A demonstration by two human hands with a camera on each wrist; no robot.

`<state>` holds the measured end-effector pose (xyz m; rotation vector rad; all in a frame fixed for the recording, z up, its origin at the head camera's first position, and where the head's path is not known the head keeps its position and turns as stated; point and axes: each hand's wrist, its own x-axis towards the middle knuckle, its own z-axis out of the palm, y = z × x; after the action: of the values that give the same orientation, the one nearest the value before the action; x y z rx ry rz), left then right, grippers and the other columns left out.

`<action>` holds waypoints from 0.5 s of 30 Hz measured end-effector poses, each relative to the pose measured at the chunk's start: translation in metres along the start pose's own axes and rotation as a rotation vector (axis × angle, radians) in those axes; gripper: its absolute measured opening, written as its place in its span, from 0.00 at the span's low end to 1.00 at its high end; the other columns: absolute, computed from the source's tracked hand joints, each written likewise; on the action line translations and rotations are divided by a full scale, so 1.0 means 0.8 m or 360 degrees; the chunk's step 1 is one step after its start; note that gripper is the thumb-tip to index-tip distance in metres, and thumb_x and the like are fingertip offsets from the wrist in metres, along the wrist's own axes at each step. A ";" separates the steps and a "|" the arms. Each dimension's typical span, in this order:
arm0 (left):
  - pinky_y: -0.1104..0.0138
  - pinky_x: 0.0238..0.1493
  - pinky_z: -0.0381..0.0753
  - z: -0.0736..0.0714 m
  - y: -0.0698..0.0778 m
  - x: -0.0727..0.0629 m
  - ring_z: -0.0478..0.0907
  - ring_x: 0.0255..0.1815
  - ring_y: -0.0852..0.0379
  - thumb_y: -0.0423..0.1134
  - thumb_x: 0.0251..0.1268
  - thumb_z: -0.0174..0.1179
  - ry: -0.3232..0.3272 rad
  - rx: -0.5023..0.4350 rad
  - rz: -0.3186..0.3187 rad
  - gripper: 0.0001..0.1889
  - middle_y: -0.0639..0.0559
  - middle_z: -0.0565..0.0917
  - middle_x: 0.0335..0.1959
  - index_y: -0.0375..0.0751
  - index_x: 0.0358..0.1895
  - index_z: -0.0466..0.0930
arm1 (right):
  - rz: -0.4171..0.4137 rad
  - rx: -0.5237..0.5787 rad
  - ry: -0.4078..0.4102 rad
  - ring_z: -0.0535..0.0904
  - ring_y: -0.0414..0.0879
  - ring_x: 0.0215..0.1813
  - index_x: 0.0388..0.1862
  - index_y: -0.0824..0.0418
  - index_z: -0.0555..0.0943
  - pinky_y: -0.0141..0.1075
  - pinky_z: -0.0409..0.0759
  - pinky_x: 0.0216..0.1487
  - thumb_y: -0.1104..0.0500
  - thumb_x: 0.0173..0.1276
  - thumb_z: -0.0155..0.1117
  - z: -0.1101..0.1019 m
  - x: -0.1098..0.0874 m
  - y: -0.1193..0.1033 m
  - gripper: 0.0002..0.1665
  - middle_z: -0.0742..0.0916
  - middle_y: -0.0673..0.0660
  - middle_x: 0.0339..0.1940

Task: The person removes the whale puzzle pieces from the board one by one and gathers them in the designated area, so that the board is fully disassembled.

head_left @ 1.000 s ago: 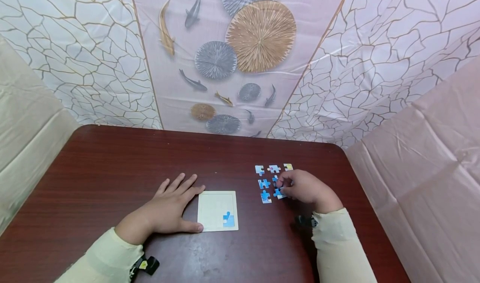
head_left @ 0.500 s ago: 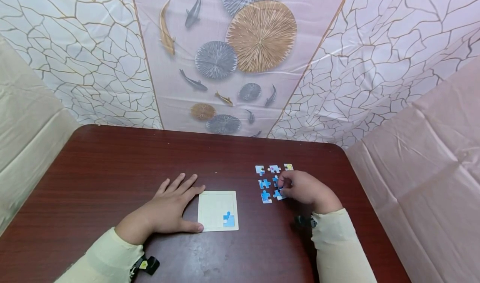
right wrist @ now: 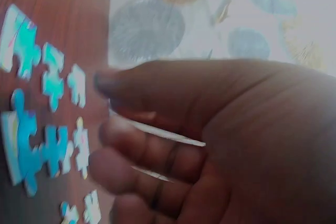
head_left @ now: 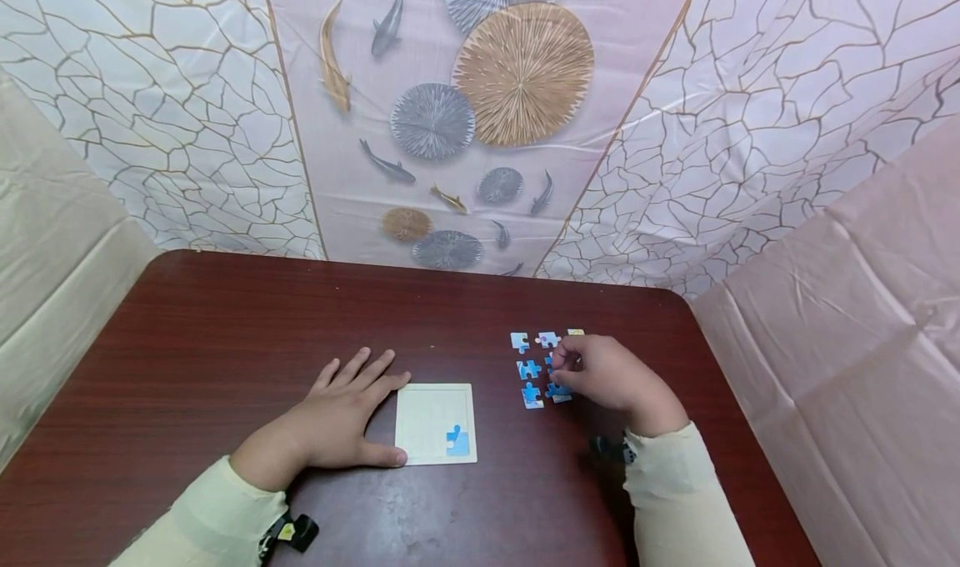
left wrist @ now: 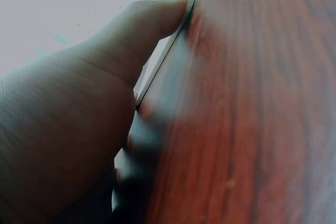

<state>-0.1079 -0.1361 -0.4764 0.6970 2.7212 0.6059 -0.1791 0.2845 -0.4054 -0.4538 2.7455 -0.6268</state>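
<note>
My left hand [head_left: 333, 421] lies spread on the table, its thumb and a fingertip touching the left edge of a square puzzle board [head_left: 431, 408]. A blue puzzle piece [head_left: 457, 442] sits in the board's lower right corner. In the left wrist view, the thumb [left wrist: 152, 22] rests against the board's edge. My right hand [head_left: 611, 379] hovers over the right side of several loose puzzle pieces [head_left: 528, 369], partly covering them. In the right wrist view, the thumb and bent fingers stand apart, with no piece seen between them; blue pieces [right wrist: 31, 148] lie beyond the fingertips.
The pieces lie in rough rows on the dark red wooden table [head_left: 225, 325], right of the board. A patterned cloth [head_left: 450, 175] hangs behind the table's far edge, with pale cloth at both sides. Each wrist wears a black strapped device [head_left: 300, 532].
My right hand has lifted slightly and shifted a little away from me, its thumb leaving the nearest right-hand piece, which has turned slightly. The left hand and board have stayed put.
</note>
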 end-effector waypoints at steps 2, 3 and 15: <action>0.24 0.88 0.43 -0.001 -0.001 -0.001 0.42 0.97 0.33 0.83 0.60 0.70 0.0000 0.0003 -0.0007 0.59 0.47 0.51 0.96 0.60 0.91 0.64 | -0.0061 0.0026 0.0050 0.82 0.43 0.36 0.40 0.51 0.86 0.37 0.83 0.39 0.55 0.75 0.81 0.000 -0.002 -0.012 0.08 0.88 0.47 0.33; 0.24 0.88 0.44 -0.001 -0.001 -0.001 0.42 0.97 0.33 0.83 0.60 0.70 0.0002 0.0004 -0.0008 0.59 0.47 0.51 0.96 0.60 0.91 0.64 | -0.0091 0.0037 0.0076 0.82 0.42 0.36 0.39 0.50 0.86 0.37 0.83 0.39 0.55 0.75 0.81 0.000 -0.003 -0.019 0.08 0.88 0.46 0.32; 0.24 0.88 0.43 -0.003 0.001 -0.002 0.41 0.97 0.33 0.81 0.61 0.71 -0.0017 -0.0024 -0.0010 0.58 0.47 0.50 0.97 0.60 0.91 0.63 | -0.0458 0.0037 0.0141 0.84 0.32 0.37 0.41 0.48 0.91 0.33 0.87 0.43 0.57 0.72 0.83 0.035 0.000 -0.083 0.06 0.89 0.38 0.33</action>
<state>-0.1073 -0.1371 -0.4735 0.6863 2.7054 0.6185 -0.1538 0.2170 -0.3990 -0.8443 2.7754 -0.7623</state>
